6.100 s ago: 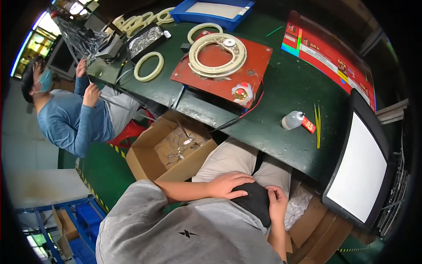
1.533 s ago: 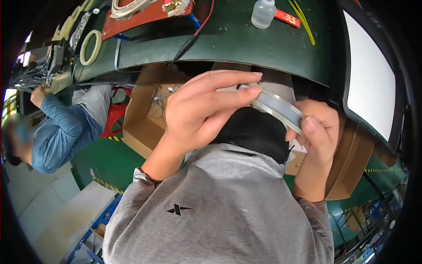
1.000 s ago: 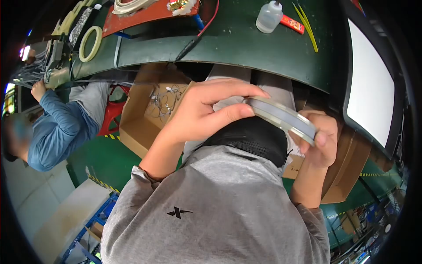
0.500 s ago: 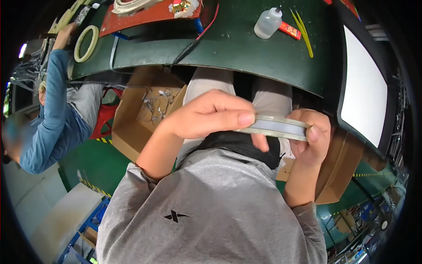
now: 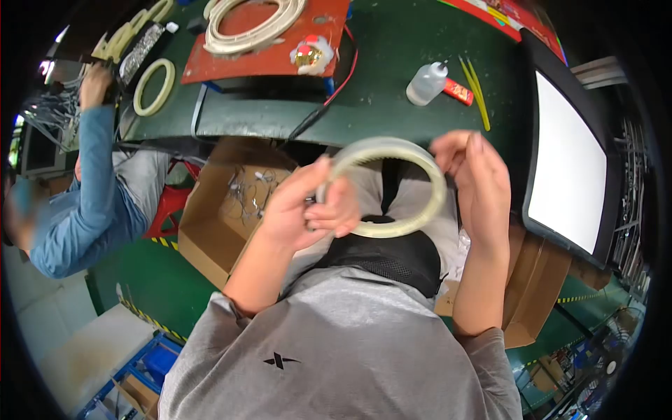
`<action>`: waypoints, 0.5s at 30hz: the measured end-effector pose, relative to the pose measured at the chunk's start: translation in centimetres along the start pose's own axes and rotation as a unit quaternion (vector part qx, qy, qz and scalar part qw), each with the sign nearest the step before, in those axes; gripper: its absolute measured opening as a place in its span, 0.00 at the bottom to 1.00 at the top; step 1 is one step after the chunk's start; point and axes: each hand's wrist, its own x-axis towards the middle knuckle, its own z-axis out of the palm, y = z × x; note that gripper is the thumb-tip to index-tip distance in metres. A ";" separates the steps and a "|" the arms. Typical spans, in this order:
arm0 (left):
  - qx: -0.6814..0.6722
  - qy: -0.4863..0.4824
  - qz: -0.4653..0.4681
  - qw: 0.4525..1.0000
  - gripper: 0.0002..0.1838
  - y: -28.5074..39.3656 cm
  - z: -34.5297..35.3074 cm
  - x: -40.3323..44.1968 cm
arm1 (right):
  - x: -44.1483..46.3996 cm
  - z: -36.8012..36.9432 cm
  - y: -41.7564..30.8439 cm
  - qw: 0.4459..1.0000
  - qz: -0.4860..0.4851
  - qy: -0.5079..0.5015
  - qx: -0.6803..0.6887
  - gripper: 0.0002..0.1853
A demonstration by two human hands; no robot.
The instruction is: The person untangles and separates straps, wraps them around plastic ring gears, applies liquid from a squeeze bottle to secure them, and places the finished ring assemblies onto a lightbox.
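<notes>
The left hand grips a pale ring; just right of the ring, the right hand is loosely unfolded, contact with it uncertain through blur.

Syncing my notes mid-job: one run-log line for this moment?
left hand: holding pale ring | right hand: beside ring, contact unclear | bottle: on table

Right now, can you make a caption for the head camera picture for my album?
Left fingers hold a pale ring near the green table, with right fingers beside it.
</notes>
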 end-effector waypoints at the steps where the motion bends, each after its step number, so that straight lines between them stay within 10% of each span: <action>1: -0.037 0.028 0.025 0.999 0.27 0.4 -0.1 -0.3 | 1.1 0.5 -0.2 0.997 -0.042 0.053 -0.040 0.15; 7: -0.154 0.146 0.105 0.972 0.24 1.0 -0.8 -1.0 | 5.3 2.8 2.6 0.882 -0.235 0.190 -0.362 0.30; 15: -0.118 0.185 0.107 0.970 0.22 0.1 -1.0 0.2 | 4.7 1.6 4.1 0.940 -0.228 0.164 -0.195 0.26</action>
